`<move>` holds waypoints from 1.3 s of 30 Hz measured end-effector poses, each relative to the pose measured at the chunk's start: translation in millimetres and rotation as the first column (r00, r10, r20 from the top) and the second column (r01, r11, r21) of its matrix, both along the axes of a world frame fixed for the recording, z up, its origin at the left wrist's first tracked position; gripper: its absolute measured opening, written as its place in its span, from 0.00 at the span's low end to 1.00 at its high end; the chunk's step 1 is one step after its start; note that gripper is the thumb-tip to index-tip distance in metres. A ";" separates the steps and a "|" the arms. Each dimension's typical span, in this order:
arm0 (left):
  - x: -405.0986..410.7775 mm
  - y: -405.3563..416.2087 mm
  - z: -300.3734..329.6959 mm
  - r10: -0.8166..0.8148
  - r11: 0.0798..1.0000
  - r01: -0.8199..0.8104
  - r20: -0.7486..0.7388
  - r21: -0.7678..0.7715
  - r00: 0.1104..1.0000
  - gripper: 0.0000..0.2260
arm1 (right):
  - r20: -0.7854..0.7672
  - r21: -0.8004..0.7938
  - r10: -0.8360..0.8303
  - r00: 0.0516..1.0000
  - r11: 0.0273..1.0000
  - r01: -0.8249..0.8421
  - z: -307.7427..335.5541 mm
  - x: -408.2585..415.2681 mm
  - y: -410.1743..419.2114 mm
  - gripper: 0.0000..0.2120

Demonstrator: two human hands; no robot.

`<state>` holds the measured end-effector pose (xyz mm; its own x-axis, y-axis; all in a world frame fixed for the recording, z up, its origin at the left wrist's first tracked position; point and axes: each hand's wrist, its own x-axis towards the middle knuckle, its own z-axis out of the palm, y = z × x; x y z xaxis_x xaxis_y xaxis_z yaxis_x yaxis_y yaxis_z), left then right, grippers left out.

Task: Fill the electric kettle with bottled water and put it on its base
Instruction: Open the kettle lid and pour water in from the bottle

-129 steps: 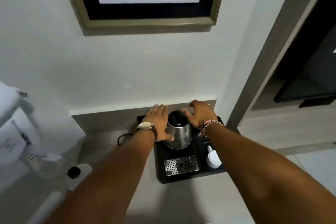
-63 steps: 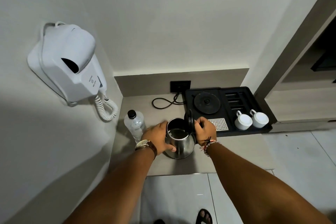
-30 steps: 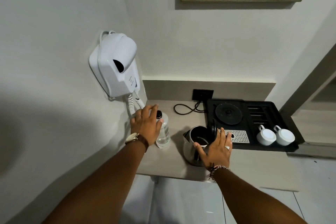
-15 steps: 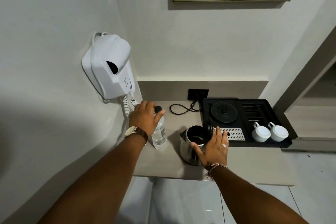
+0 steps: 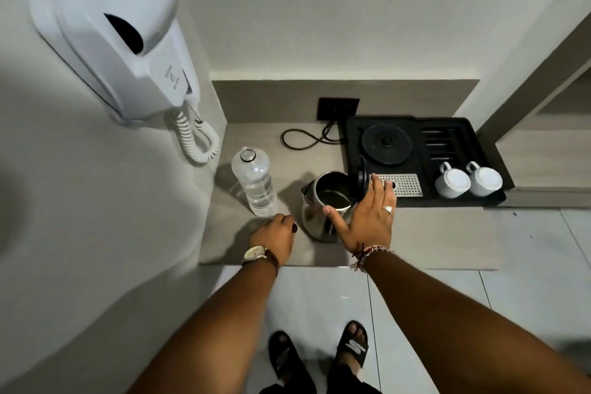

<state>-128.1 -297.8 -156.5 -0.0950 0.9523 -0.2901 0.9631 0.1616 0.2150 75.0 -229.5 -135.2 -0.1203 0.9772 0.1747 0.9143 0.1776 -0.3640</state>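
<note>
Kettle (image 5: 326, 205) opened beside uncapped bottle (image 5: 254, 181) for pouring.
Right hand (image 5: 367, 217) spread open, steadying kettle; left hand (image 5: 275, 235) curled on desk (image 5: 431, 233), apparently pinching the cap.

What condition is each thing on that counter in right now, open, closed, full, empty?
water bottle: upright, cap off, holds water.
cap: in left hand.
kettle: on counter, lid open, off its base.
base: bare, on tray.
cups: upside down on tray.
right hand: open, against kettle.
</note>
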 end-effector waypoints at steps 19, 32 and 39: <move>-11.6 -16.9 3.9 0.530 0.625 -0.695 0.460 0.356 0.712 0.53 | -0.026 0.021 0.045 0.999 0.999 -0.045 -12.3 8.7 9.2 0.51; -24.8 18.4 67.3 0.380 0.692 -0.662 0.635 0.287 0.672 0.33 | 0.038 -0.038 0.069 0.997 0.997 -0.068 -2.5 8.7 7.8 0.52; -6.4 -21.2 104.2 0.324 0.868 -0.434 0.384 0.244 0.864 0.31 | 0.094 -0.079 0.116 0.989 0.991 -0.109 9.6 17.4 5.0 0.52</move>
